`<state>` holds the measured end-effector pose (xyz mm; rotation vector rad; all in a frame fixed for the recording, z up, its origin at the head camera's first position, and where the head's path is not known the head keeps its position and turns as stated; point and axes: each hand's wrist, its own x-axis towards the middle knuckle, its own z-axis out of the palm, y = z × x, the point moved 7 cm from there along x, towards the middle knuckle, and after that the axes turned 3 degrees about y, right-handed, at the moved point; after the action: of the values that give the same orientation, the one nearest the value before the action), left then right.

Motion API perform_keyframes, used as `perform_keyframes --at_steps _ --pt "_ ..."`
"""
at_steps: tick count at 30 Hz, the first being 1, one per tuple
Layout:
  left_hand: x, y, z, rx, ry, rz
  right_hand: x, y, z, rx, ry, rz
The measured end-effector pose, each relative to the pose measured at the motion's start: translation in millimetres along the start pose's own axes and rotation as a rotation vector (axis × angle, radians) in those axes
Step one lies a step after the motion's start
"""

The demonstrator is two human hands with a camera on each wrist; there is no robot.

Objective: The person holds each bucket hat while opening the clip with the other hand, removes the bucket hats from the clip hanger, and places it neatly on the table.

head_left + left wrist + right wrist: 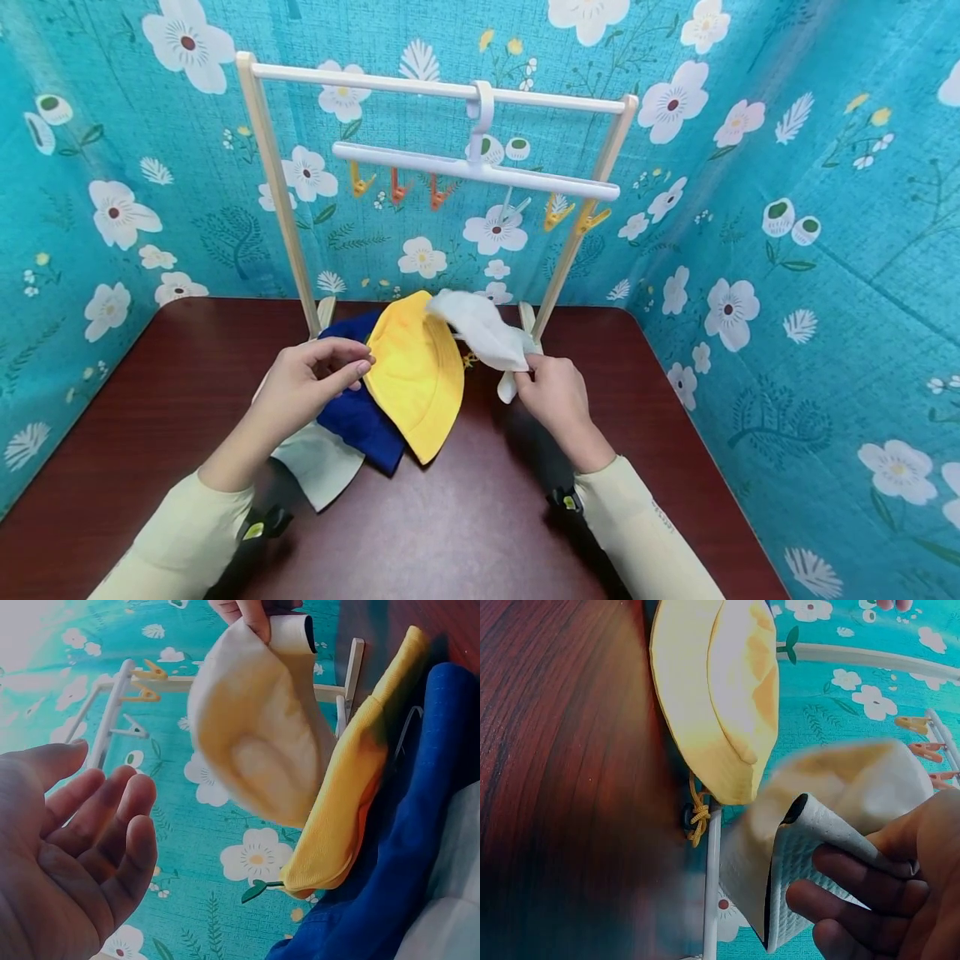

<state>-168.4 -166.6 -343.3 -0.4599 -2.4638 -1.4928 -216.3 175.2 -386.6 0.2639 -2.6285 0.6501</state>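
Observation:
My right hand (558,396) pinches the brim of a white bucket hat (480,329), holding it raised in front of the rack's right side. In the right wrist view the brim (817,825) folds over between thumb and fingers, showing a textured lining. My left hand (307,379), its fingers loosely bent, holds nothing and hovers beside a yellow bucket hat (420,375). Under the yellow hat lies a navy blue hat (363,429). A pale grey hat (322,467) sits below that, partly hidden by the left forearm.
A wooden rack (273,183) stands at the table's back. From its bar hangs a white hanger (405,161) with several coloured clips (555,215). Flowered blue cloth (750,250) encloses the back and sides of the brown table (450,533). A yellow knotted cord (697,817) hangs by the yellow hat.

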Motion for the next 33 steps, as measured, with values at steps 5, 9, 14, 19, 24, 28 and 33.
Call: perform_keyframes --at_steps 5,9,14,19,24,28,33 --pt "0.0 1.9 0.9 0.008 -0.007 -0.001 -1 -3 3.1 -0.019 -0.004 -0.017" --pt "0.0 3.5 2.6 0.005 -0.014 0.001 -1 -6 4.5 -0.025 0.004 -0.016" --pt "-0.5 3.0 4.8 -0.004 -0.020 0.002 0 -10 5.8 -0.009 0.002 0.035" --pt "0.0 2.9 5.9 -0.016 -0.019 0.010 3 -12 8.1 0.017 -0.010 0.123" --pt "-0.6 3.3 6.9 -0.006 -0.025 0.014 3 -20 10.7 0.009 -0.036 0.105" --pt "-1.8 3.2 6.8 0.008 -0.027 0.015 1 -27 13.7 -0.051 -0.067 0.006" --pt "-2.7 3.3 5.3 0.040 -0.015 0.045 -4 -32 16.6 -0.158 -0.111 -0.145"
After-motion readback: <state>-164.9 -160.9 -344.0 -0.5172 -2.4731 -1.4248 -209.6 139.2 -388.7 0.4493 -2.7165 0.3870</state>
